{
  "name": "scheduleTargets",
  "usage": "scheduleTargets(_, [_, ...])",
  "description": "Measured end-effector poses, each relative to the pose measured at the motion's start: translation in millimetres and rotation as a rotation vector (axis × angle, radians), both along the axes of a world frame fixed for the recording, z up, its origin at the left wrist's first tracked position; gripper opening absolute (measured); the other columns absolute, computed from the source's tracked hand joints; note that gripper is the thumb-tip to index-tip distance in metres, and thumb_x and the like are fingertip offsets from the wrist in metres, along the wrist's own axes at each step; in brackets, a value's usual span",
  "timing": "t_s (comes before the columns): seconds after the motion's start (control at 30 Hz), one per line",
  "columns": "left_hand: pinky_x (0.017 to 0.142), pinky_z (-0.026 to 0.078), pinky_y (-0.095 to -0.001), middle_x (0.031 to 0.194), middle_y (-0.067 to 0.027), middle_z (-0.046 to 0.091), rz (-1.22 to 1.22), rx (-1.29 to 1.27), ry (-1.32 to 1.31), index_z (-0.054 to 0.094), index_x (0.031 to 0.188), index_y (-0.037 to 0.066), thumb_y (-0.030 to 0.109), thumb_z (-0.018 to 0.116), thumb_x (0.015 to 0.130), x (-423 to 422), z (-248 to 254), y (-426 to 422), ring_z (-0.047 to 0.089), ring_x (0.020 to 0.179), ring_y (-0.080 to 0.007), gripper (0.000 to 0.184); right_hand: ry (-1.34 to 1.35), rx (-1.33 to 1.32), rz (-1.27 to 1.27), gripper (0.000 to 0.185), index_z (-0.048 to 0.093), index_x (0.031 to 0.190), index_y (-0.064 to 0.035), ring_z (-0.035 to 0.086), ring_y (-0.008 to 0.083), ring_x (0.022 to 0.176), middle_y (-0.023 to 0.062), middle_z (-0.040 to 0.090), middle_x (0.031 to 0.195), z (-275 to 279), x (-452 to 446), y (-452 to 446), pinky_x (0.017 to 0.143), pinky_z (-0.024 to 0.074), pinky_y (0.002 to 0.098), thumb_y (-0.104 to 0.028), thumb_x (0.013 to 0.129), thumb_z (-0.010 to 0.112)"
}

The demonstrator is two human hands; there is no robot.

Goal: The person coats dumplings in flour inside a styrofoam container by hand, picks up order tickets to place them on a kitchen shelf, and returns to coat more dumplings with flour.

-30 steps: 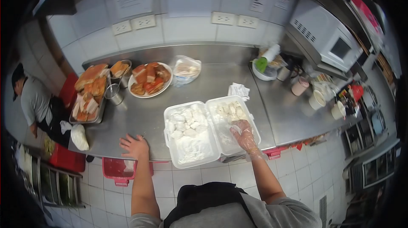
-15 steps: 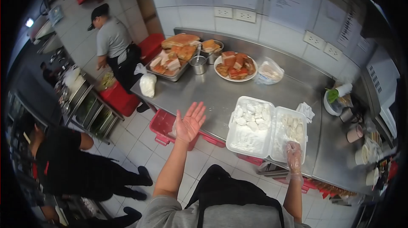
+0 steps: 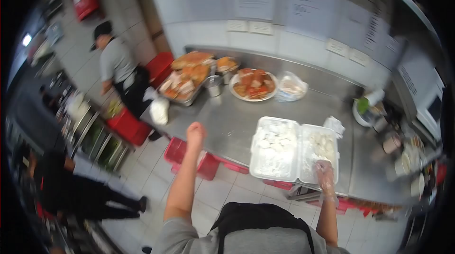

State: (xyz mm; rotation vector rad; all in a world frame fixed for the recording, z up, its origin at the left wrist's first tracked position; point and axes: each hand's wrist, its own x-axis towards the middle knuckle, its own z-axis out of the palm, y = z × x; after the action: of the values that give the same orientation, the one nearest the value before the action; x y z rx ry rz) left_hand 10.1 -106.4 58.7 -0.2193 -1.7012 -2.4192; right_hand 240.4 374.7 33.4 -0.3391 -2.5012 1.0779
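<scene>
My bare left hand (image 3: 195, 133) is curled into a fist above the table's front edge, with nothing seen in it. My right hand (image 3: 325, 174), in a clear plastic glove, reaches into the right half of an open white foam container (image 3: 299, 155). Its fingers are bunched at the white powder, and what they may hold is hidden. Powder-coated pieces (image 3: 276, 136) fill the upper part of the container's left half, above loose white powder (image 3: 270, 164). More coated pieces (image 3: 321, 142) lie in the right half, just beyond my right fingers.
On the steel table (image 3: 222, 131) stand a tray of meat slabs (image 3: 189, 71), a metal cup (image 3: 214, 86), a plate of meat (image 3: 256, 83) and a plastic bag (image 3: 291, 87). Red bins (image 3: 201, 165) sit below. Co-workers (image 3: 121, 64) stand at the left.
My left hand has closed from an open palm into a fist and shifted left. My right hand stays in the container. The view has tilted, and a dark-clothed co-worker at the left has shifted.
</scene>
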Motion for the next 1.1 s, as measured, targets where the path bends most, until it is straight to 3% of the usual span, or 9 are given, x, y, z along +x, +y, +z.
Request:
scheduleTargets(0.23, [0.040,0.016,-0.0238,0.055,0.0077,0.024,-0.122,0.055,-0.306,0.041,0.069,0.019,0.042,0.050,0.093,-40,57,11,0.020,0.043,-0.0051,0.035,-0.137,0.056,-0.268,0.029,0.062,0.109,-0.0042,0.052,0.0342,0.111,0.0192,0.054,0.118,15,4,-18,0.095,0.0412,0.0432,-0.023,0.087,0.060])
scheduleTargets(0.4, [0.040,0.028,-0.0233,0.059,0.0042,0.031,0.099,-0.680,0.199,0.031,0.065,0.013,-0.001,0.054,0.074,-117,-14,-16,0.030,0.049,-0.0064,0.028,0.189,-0.653,-0.364,0.032,0.060,0.108,-0.0017,0.060,0.0221,0.093,0.0084,0.063,0.093,49,33,-28,0.080,0.0489,0.0347,-0.026,0.088,0.059])
scheduleTargets(0.47, [0.073,0.048,-0.0290,0.079,-0.0065,0.052,-0.030,-0.930,0.366,0.052,0.080,0.006,-0.008,0.054,0.068,-146,-36,-23,0.053,0.073,-0.0170,0.019,0.396,-0.911,-0.440,0.030,0.060,0.108,-0.0033,0.059,0.0175,0.087,0.0056,0.061,0.090,62,70,-34,0.074,0.0493,0.0319,-0.025,0.088,0.060])
scheduleTargets(0.53, [0.086,0.043,-0.0319,0.095,-0.0112,0.052,0.066,-1.158,0.443,0.055,0.097,0.005,-0.007,0.056,0.068,-150,-52,-10,0.052,0.088,-0.0219,0.031,0.742,-1.219,-0.389,0.027,0.059,0.110,-0.0073,0.058,0.0149,0.082,0.0045,0.061,0.089,49,98,-34,0.069,0.0493,0.0310,-0.022,0.088,0.061])
scheduleTargets(0.63, [0.068,0.048,-0.0300,0.073,-0.0091,0.060,0.181,-1.070,0.927,0.055,0.080,0.000,-0.005,0.047,0.068,-180,-54,15,0.059,0.070,-0.0215,0.016,0.970,-1.342,-0.454,0.021,0.059,0.104,-0.0073,0.057,0.0156,0.081,0.0042,0.059,0.088,38,172,-42,0.070,0.0489,0.0311,-0.020,0.088,0.061])
scheduleTargets(0.7, [0.066,0.048,-0.0303,0.069,-0.0075,0.059,-0.329,-0.755,0.538,0.055,0.083,0.001,-0.003,0.046,0.071,-233,-78,14,0.057,0.067,-0.0218,0.015,0.987,-1.360,-0.864,0.017,0.058,0.096,-0.0087,0.056,0.0161,0.078,0.0020,0.057,0.083,58,212,-63,0.069,0.0483,0.0310,-0.020,0.086,0.064])
scheduleTargets(0.8, [0.074,0.045,-0.0399,0.096,-0.0177,0.063,0.007,-1.031,0.710,0.056,0.104,0.001,0.021,0.047,0.091,-182,-39,54,0.056,0.080,-0.0231,0.026,1.081,-1.331,-0.998,0.016,0.057,0.089,-0.0114,0.054,0.0164,0.074,0.0007,0.054,0.078,34,287,-68,0.066,0.0472,0.0319,-0.021,0.083,0.067])
scheduleTargets(0.9, [0.062,0.048,-0.0303,0.061,-0.0039,0.054,-0.476,-0.304,0.200,0.053,0.082,0.002,0.001,0.046,0.077,-222,-53,107,0.055,0.061,-0.0208,0.010,1.166,-1.301,-1.046,0.016,0.056,0.087,-0.0118,0.053,0.0167,0.073,0.0008,0.053,0.077,19,346,-70,0.066,0.0466,0.0327,-0.021,0.082,0.068])
scheduleTargets(1.1, [0.091,0.040,-0.0391,0.111,-0.0178,0.056,-0.538,-0.308,0.068,0.050,0.116,0.000,0.011,0.055,0.087,-62,12,240,0.052,0.100,-0.0246,0.031,1.291,-1.292,-1.105,0.015,0.058,0.088,-0.0098,0.053,0.0174,0.071,0.0017,0.053,0.077,3,420,-28,0.064,0.0464,0.0320,-0.020,0.082,0.068])
